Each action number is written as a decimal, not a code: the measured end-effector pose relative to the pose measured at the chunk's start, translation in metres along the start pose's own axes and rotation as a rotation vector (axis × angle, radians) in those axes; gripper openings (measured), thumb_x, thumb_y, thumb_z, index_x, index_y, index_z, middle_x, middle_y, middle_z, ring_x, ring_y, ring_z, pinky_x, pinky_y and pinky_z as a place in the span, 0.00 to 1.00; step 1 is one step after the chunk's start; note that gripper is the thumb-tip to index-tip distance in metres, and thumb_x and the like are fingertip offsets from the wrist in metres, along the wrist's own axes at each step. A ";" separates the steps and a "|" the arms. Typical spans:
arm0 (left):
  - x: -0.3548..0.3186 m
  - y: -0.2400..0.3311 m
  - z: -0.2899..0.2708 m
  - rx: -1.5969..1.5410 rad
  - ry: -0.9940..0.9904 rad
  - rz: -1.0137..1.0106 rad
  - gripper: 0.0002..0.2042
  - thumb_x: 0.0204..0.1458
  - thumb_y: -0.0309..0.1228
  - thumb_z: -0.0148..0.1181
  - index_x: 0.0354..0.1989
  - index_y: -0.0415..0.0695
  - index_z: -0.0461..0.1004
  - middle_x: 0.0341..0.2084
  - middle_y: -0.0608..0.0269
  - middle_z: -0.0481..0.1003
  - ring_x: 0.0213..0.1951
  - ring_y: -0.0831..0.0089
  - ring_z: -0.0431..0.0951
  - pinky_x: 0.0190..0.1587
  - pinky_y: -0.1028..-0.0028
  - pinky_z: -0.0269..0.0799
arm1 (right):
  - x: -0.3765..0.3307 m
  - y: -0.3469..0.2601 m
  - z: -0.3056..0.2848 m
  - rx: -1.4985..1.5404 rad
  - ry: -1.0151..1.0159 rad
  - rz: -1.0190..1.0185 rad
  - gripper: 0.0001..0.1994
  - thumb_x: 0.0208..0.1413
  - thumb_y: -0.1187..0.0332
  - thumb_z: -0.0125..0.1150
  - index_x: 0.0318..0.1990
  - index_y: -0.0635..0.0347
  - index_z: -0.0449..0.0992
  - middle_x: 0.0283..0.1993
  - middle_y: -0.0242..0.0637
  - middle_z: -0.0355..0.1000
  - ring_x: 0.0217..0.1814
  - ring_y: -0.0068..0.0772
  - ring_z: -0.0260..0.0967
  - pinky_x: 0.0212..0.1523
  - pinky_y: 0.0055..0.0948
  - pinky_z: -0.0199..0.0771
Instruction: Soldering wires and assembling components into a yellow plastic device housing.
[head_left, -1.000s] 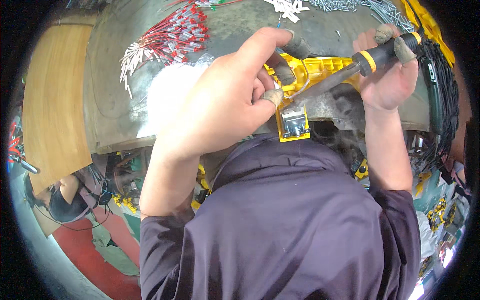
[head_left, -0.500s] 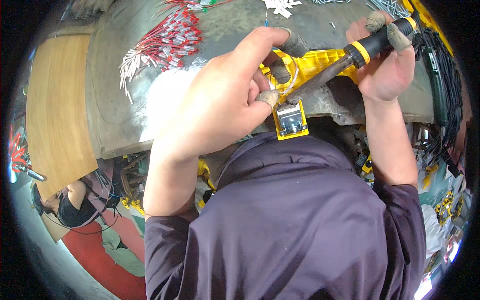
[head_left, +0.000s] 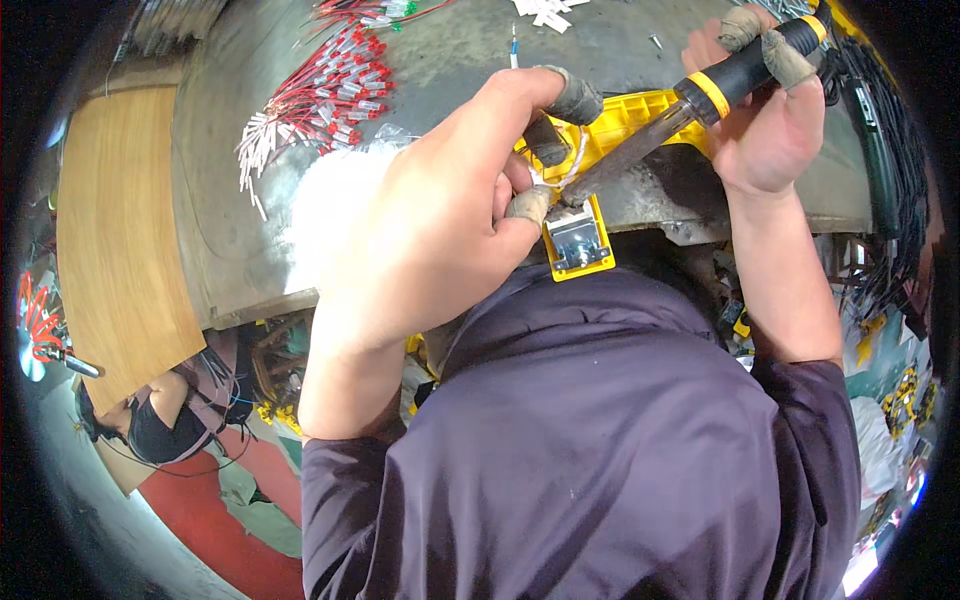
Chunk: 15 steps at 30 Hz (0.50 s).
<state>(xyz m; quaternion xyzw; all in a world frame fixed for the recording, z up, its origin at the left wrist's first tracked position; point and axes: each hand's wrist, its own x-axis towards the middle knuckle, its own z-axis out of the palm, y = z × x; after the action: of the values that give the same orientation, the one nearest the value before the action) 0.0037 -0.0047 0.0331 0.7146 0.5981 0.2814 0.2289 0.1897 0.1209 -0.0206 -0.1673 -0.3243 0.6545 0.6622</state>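
Observation:
My right hand grips a soldering iron by its black handle with yellow bands. Its dark metal shaft slants down to the left, and the tip meets the upper edge of a small dark, glossy panel in a yellow plastic housing. My left hand is closed beside the tip, pinching a thin white wire that loops over the housing. The exact pinch is partly hidden by the fingers. Wrappings cover several fingertips on both hands.
A bundle of red wires with clear sleeves lies on the grey worktable, left of a white plastic bag. White strips and a screw lie farther back. Black cables hang at right. Another person is at lower left.
The view has shifted slightly. Both hands keep their grip, and the iron's tip stays at the housing by my left thumb, with only small movement.

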 end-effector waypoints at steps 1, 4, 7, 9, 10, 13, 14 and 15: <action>0.000 -0.001 0.002 -0.026 0.018 0.003 0.28 0.40 0.16 0.60 0.55 0.37 0.64 0.29 0.66 0.72 0.26 0.84 0.71 0.31 0.83 0.69 | 0.003 -0.003 -0.008 -0.023 -0.155 0.031 0.11 0.58 0.59 0.50 0.38 0.58 0.68 0.25 0.30 0.66 0.18 0.23 0.59 0.20 0.22 0.59; 0.001 0.000 0.003 -0.080 0.024 -0.015 0.27 0.40 0.15 0.59 0.54 0.37 0.65 0.28 0.67 0.72 0.27 0.84 0.70 0.31 0.84 0.68 | 0.007 -0.005 -0.012 -0.032 -0.310 0.087 0.11 0.57 0.60 0.49 0.35 0.59 0.68 0.25 0.31 0.67 0.19 0.23 0.60 0.20 0.22 0.60; 0.002 0.000 0.003 -0.105 0.010 -0.026 0.28 0.40 0.14 0.59 0.54 0.37 0.64 0.28 0.67 0.71 0.26 0.84 0.70 0.30 0.84 0.67 | 0.003 -0.006 0.003 0.020 -0.214 0.083 0.11 0.57 0.61 0.49 0.33 0.60 0.69 0.21 0.31 0.65 0.18 0.23 0.59 0.20 0.22 0.59; 0.002 -0.002 0.002 -0.102 0.004 -0.014 0.28 0.40 0.14 0.59 0.55 0.37 0.64 0.27 0.67 0.71 0.26 0.85 0.69 0.30 0.84 0.67 | 0.003 -0.006 0.005 0.058 -0.114 0.052 0.11 0.57 0.61 0.48 0.32 0.59 0.69 0.19 0.30 0.63 0.17 0.23 0.59 0.20 0.22 0.59; 0.002 -0.003 0.001 -0.110 -0.016 -0.022 0.29 0.39 0.14 0.59 0.55 0.37 0.64 0.27 0.67 0.71 0.26 0.85 0.69 0.30 0.85 0.66 | 0.005 -0.006 0.001 0.023 -0.136 0.060 0.11 0.57 0.61 0.48 0.32 0.59 0.69 0.19 0.31 0.63 0.18 0.23 0.58 0.20 0.23 0.59; 0.002 0.001 -0.001 -0.123 -0.041 -0.035 0.30 0.39 0.14 0.59 0.56 0.37 0.63 0.27 0.67 0.70 0.26 0.85 0.68 0.30 0.85 0.66 | 0.009 -0.005 -0.007 0.070 -0.192 0.086 0.11 0.58 0.61 0.48 0.31 0.59 0.69 0.20 0.31 0.63 0.17 0.23 0.58 0.20 0.22 0.59; 0.003 0.002 -0.001 -0.127 -0.046 -0.042 0.30 0.39 0.14 0.59 0.56 0.37 0.62 0.26 0.67 0.70 0.26 0.85 0.68 0.30 0.85 0.66 | 0.010 -0.005 -0.009 0.153 -0.226 0.107 0.11 0.58 0.61 0.48 0.31 0.59 0.69 0.20 0.30 0.63 0.17 0.23 0.57 0.20 0.22 0.59; 0.002 0.001 -0.001 -0.124 -0.045 -0.041 0.30 0.39 0.14 0.59 0.56 0.37 0.62 0.26 0.67 0.70 0.26 0.85 0.68 0.30 0.85 0.66 | 0.010 -0.007 -0.009 0.155 -0.228 0.105 0.11 0.58 0.61 0.48 0.31 0.59 0.69 0.20 0.30 0.63 0.17 0.23 0.57 0.20 0.22 0.59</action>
<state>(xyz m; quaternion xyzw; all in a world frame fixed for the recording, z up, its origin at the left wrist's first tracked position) 0.0041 -0.0025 0.0352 0.6927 0.5887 0.2974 0.2918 0.2001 0.1320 -0.0210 -0.0569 -0.3365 0.7260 0.5971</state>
